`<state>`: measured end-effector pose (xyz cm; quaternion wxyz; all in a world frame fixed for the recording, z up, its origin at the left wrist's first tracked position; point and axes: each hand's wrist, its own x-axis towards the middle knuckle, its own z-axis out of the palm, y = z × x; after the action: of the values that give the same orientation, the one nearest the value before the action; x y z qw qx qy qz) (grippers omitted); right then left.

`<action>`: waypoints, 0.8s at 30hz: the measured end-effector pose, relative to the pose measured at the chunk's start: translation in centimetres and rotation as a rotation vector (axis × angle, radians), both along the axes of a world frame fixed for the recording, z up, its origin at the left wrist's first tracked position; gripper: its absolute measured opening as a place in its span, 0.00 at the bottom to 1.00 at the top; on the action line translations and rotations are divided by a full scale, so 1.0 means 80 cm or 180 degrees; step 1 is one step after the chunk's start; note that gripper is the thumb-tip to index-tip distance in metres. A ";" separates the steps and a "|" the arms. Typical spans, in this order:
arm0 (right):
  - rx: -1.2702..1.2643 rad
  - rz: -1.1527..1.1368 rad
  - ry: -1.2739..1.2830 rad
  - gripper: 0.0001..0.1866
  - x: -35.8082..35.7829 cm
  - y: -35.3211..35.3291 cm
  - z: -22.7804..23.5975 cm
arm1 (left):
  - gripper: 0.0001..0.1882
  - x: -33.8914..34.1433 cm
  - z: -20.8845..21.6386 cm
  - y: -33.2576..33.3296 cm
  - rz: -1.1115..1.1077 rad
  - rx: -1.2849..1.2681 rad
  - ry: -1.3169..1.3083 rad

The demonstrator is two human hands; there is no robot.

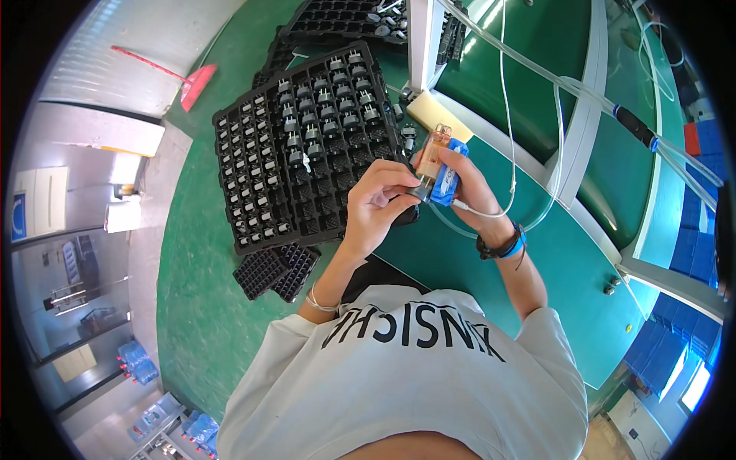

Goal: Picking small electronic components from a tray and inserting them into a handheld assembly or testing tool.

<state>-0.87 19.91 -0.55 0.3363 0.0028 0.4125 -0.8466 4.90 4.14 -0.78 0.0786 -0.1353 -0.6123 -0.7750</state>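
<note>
Both hands grip: left hand (377, 201) pinches a small part, right hand (458, 184) clasps the blue tool (445, 180); a slip could drop the part into the black tray (307, 146) beside the tool.

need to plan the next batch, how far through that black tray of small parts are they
Roughly half, judging by the black tray: its near-right cells look empty, while its upper rows and left columns hold small parts. In hand: the left hand and right hand pinch a small part against an orange and blue tool. Left: the filled cells, plus more trays behind.
</note>
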 end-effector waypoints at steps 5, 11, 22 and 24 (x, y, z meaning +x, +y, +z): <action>0.0072 -0.0015 0.0067 0.17 0.008 -0.002 0.008 | 0.14 0.005 0.003 0.008 0.0256 -0.0233 0.0108; -0.0086 -0.0030 -0.0019 0.19 0.009 0.005 0.017 | 0.19 0.005 0.021 0.014 0.0603 -0.0610 0.0290; 0.1500 -0.1083 0.1766 0.18 -0.066 0.042 -0.041 | 0.13 -0.002 0.038 -0.078 0.1858 -0.2699 -0.0043; 0.1876 -0.1212 0.2277 0.17 -0.079 0.037 -0.054 | 0.12 -0.007 0.022 -0.129 0.2047 -0.3357 -0.0104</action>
<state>-7.20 22.88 -4.89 -0.0018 -0.1175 0.7158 -0.6884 4.34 -6.18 1.02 0.2215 0.0472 -0.9243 -0.3073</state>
